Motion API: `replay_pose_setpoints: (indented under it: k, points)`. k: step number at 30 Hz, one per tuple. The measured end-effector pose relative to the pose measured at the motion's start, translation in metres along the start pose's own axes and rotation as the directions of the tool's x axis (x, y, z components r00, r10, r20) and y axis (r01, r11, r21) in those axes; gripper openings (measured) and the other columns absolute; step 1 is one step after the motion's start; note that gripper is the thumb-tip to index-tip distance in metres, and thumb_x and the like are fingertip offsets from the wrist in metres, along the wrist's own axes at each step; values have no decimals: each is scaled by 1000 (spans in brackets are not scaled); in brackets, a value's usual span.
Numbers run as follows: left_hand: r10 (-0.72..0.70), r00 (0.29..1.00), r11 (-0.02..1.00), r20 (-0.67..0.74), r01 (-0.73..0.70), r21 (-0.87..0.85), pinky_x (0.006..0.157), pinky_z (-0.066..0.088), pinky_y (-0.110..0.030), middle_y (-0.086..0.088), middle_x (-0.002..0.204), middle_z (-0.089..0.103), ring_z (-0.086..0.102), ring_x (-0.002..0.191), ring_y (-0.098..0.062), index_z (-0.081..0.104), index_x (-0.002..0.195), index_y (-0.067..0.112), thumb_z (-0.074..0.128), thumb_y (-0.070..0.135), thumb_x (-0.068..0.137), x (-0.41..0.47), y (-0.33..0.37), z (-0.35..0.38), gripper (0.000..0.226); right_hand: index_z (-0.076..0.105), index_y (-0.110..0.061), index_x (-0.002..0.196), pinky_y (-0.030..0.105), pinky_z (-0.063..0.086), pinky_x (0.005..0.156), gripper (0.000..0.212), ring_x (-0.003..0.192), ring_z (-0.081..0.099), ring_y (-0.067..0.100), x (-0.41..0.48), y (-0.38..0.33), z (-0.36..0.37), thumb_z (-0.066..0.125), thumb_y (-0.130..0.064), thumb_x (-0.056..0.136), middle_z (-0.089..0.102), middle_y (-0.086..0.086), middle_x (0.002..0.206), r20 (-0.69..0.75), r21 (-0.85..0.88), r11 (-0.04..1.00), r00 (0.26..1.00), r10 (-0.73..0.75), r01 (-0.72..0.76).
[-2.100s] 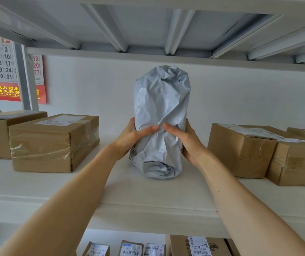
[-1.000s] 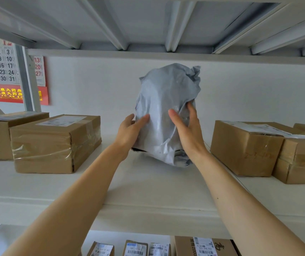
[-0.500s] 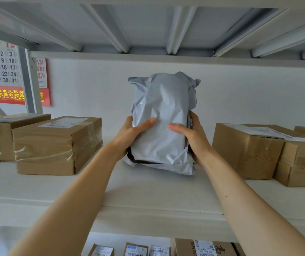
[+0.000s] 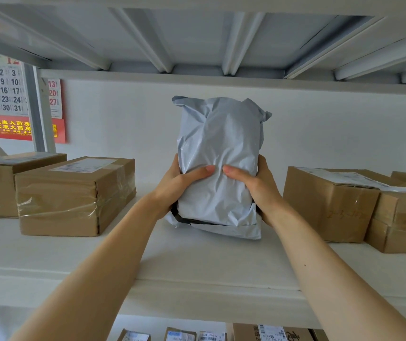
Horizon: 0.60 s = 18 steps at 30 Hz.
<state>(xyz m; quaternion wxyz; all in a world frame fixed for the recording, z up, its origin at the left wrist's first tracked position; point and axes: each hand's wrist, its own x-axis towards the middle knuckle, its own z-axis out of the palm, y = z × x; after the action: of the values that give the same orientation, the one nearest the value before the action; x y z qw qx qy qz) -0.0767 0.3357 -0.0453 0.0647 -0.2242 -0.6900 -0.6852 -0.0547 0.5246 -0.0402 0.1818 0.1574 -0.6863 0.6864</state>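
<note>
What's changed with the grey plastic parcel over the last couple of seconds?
The crumpled grey plastic mailer bag was lifted, turned in the hands and stood upright again on the white shelf, smoother face forward. The left hand and right hand kept hold of its sides. The brown cardboard boxes stayed put.

Grey parcel (image 4: 218, 168), brown boxes (image 4: 74, 195), white shelf (image 4: 197, 264)

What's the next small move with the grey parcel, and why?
Probably loosen both hands and let go, watching for a tip. The grey parcel stands upright, its bottom edge seemingly on the white shelf, apart from the taped box and the right box; the left hand and right hand grip its sides.
</note>
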Motion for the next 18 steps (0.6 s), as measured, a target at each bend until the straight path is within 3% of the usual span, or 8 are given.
replay_pose_setpoints:
  k: [3, 8, 11, 13, 16, 18]
  points:
    - [9, 1000, 1000, -4, -9, -4, 95, 56, -35, 7, 125, 66, 69, 107, -14, 41, 139, 35, 84, 46, 63, 0, 0, 0, 88, 38, -21, 140, 13, 54, 63, 78, 100, 64, 6, 1, 1, 0, 82, -23, 75, 60, -7, 121, -8, -7, 1000, 1000, -8, 8]
    - [8, 997, 1000, -73, -8, -6, 96, 55, -37, 9, 125, 65, 68, 109, -16, 42, 138, 36, 89, 50, 60, 0, 1, 1, 92, 41, -23, 140, 10, 53, 65, 74, 95, 65, 1, 0, 2, 5, 81, -26, 78, 62, -8, 120, -38, -4, 999, 999, -36, 36]
    - [39, 976, 998, -214, -27, 61, 85, 52, -27, 10, 122, 60, 63, 109, -15, 39, 135, 34, 87, 44, 69, 2, 0, 3, 82, 26, -28, 151, 21, 50, 88, 94, 115, 56, 11, 3, 8, 9, 83, -37, 77, 49, 0, 139, -159, -176, 980, 980, -118, 90]
    - [76, 956, 991, -282, -41, 130, 82, 49, -25, 9, 125, 55, 59, 110, -15, 33, 143, 30, 85, 44, 72, 3, 1, 5, 89, 26, -31, 152, 32, 46, 101, 91, 124, 49, 16, 6, 15, 13, 80, -39, 80, 42, 2, 142, -182, -356, 913, 944, -275, 198]
    - [73, 943, 988, -325, -24, 153, 94, 49, -29, 4, 141, 48, 54, 124, -19, 20, 155, 27, 79, 58, 70, 5, 0, 7, 108, 34, -31, 150, 42, 38, 112, 77, 133, 43, 16, 8, 22, 19, 73, -45, 86, 43, 0, 144, -85, -474, 832, 926, -368, 287]
    - [30, 958, 987, -285, 16, 157, 111, 42, -38, 0, 155, 39, 45, 137, -22, 14, 159, 27, 67, 79, 62, 3, 2, 7, 122, 30, -29, 153, 41, 34, 116, 85, 140, 36, 13, 9, 21, 21, 71, -54, 83, 39, -4, 151, -63, -390, 887, 954, -293, 247]
